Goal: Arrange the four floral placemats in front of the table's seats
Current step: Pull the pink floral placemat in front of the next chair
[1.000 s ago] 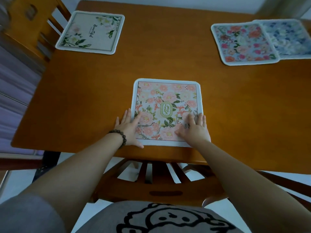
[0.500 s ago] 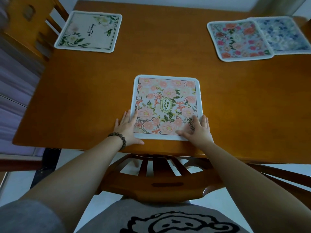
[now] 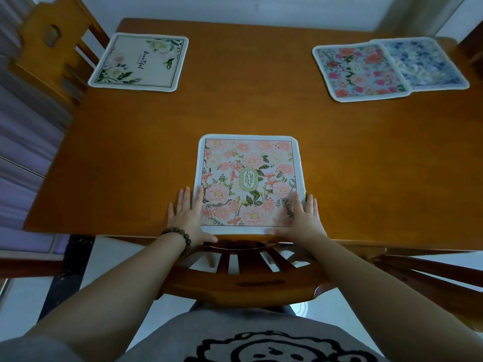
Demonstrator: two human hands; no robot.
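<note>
Pink mat (image 3: 249,182) has been drawn back to the table's (image 3: 366,165) 6 o'clock edge, above the chair (image 3: 243,280). Left hand (image 3: 188,218) and right hand (image 3: 303,219) are laid flat, open, on its near corners. Two mats (image 3: 389,69) remain overlapped at 1 o'clock.

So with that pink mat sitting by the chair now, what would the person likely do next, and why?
Probably lift both hands off the Garden mat, which lies square at the near edge, and reach for the red-flowered mat. It overlaps the blue mat at the far right, so those two still need separate seats.
</note>
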